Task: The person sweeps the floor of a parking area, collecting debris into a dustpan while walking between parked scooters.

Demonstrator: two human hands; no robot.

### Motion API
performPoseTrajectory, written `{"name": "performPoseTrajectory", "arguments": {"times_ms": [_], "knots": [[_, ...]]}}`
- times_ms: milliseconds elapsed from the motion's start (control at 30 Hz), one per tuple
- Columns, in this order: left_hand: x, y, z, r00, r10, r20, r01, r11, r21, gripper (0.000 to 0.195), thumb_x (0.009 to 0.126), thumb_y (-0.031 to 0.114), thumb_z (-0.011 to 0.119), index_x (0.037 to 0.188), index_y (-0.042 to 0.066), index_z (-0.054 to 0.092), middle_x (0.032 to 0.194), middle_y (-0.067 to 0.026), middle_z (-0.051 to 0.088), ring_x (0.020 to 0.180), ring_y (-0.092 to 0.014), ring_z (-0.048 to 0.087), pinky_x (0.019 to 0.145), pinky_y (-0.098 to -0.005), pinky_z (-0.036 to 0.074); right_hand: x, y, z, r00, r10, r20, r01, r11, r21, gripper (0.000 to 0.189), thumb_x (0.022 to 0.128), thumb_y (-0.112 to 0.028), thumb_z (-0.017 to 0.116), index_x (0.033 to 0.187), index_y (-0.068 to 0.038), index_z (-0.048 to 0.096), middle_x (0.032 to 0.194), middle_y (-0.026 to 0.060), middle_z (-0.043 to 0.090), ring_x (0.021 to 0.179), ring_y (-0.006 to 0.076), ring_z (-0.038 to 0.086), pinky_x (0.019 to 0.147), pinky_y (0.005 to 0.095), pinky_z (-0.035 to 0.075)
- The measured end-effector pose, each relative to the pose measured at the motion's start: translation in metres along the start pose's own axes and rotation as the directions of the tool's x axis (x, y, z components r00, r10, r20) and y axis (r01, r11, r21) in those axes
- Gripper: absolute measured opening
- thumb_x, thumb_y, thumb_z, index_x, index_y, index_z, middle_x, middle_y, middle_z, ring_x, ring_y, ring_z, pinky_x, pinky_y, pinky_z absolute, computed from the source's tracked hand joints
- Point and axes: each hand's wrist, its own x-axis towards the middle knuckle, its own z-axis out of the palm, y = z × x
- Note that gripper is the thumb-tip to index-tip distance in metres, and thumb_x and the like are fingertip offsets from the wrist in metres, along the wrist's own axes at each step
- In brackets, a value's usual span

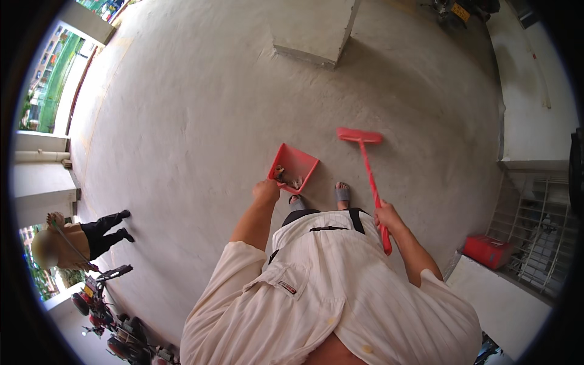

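Note:
My left hand (268, 190) grips the near left edge of a red plastic dustpan (296, 163), which holds some debris (292, 177) along its near side. In my right hand (387, 215) is the red handle (370, 173) of a broom, slanting away from me. Its red head (359, 135) lies beyond my feet, to the right of the dustpan and apart from it; whether it touches the floor I cannot tell. Below the dustpan my sandalled feet (342, 194) stand on the concrete floor (191, 114).
A square pillar (315, 27) rises ahead. Another person (73, 242) stands at left, holding a long thin handle. Several motorbikes (118, 331) are parked at lower left, and another (449, 13) at upper right. A red box (488, 252) sits beside metal mesh (543, 228) on the right.

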Motion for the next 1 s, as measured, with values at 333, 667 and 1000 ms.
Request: {"name": "performPoseTrajectory", "arguments": {"times_ms": [333,667,1000], "knots": [[-0.004,0.008,-0.012,0.999,0.033,-0.027,-0.033,0.999,-0.006,0.024,0.077,0.019,0.057,0.096,0.009,0.066,0.101,-0.0090,0.064,0.094,-0.023,0.062,0.077,-0.0334,0.050,-0.050,-0.042,-0.056,0.904,0.129,0.407,-0.159,0.986,0.040,0.061,0.083,-0.008,0.049,0.139,-0.014,0.027,0.062,0.0012,0.046,0.042,0.0072,0.039,0.036,0.0239,0.035],[-0.002,0.004,0.009,0.998,-0.017,-0.052,0.012,0.995,-0.099,0.022,0.080,0.022,0.054,0.094,0.011,0.067,0.100,-0.0081,0.065,0.093,-0.023,0.062,0.075,-0.0346,0.050,0.078,-0.117,0.011,0.959,-0.130,0.253,0.157,0.984,-0.090,0.058,0.085,-0.013,0.045,0.139,-0.018,0.025,0.058,0.0001,0.044,0.042,0.0087,0.041,0.035,0.0260,0.037],[0.005,0.003,0.004,0.990,-0.070,-0.119,0.052,0.987,-0.154,0.022,0.079,0.024,0.056,0.094,0.011,0.067,0.097,-0.0078,0.065,0.093,-0.023,0.062,0.074,-0.0350,0.050,0.029,-0.048,-0.002,0.926,-0.067,0.371,0.252,0.841,-0.478,0.056,0.081,-0.011,0.043,0.136,-0.018,0.032,0.059,0.0006,0.046,0.042,0.0114,0.043,0.036,0.0290,0.037]]}}
